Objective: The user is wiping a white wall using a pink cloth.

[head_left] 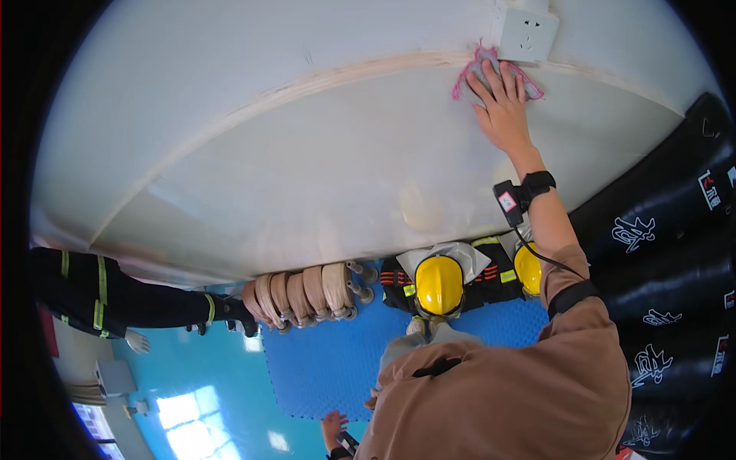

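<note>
High on the pale wall (322, 161), my right hand (502, 103) holds a grey cloth (486, 55) with pink edging flat against the surface. Its fingers stretch over the cloth, which bunches out around them. Just above and to the right is a white wall socket (527, 34), close to the cloth's upper edge. A pale, rough strip of wall (383, 67) runs leftward from the cloth. Down by my left side hangs my left hand (334, 425), partly hidden by my body, with its fingers apart and nothing seen in them.
Along the wall's foot stand several rolled hoses (303, 295) on a blue mat (322, 368). Yellow helmets (439, 285) rest on dark folded clothing in front of my feet. A dressed mannequin (100, 295) is at the left. Black padding (652, 253) rises at the right.
</note>
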Motion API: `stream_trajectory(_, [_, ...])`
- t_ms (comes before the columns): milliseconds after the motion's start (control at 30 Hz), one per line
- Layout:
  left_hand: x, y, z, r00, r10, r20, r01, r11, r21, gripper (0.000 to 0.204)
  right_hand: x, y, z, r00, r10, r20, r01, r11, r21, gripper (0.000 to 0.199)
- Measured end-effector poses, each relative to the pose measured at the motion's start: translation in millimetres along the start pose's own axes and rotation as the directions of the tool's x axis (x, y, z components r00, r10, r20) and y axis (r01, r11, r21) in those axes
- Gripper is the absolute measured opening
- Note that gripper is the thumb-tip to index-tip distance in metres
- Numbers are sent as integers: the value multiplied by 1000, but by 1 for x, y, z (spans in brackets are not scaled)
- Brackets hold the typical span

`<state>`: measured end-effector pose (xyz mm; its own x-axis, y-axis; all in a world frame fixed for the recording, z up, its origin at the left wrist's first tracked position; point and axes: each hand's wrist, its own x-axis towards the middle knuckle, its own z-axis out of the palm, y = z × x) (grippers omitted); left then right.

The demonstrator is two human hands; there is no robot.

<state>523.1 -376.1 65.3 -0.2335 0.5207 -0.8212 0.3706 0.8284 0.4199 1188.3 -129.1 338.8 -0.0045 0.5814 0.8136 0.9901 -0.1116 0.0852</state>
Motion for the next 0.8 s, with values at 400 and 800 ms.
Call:
stream_trajectory(400, [27,-34,17,993,-61,104,72,992,-106,30,-27,89,4,459,818,-347,-577,571,584,55])
stream_trajectory(800, [41,0,30,983,128,132,-83,949,-304,30,59,-157,70,614,715,-334,-632,699,335,53])
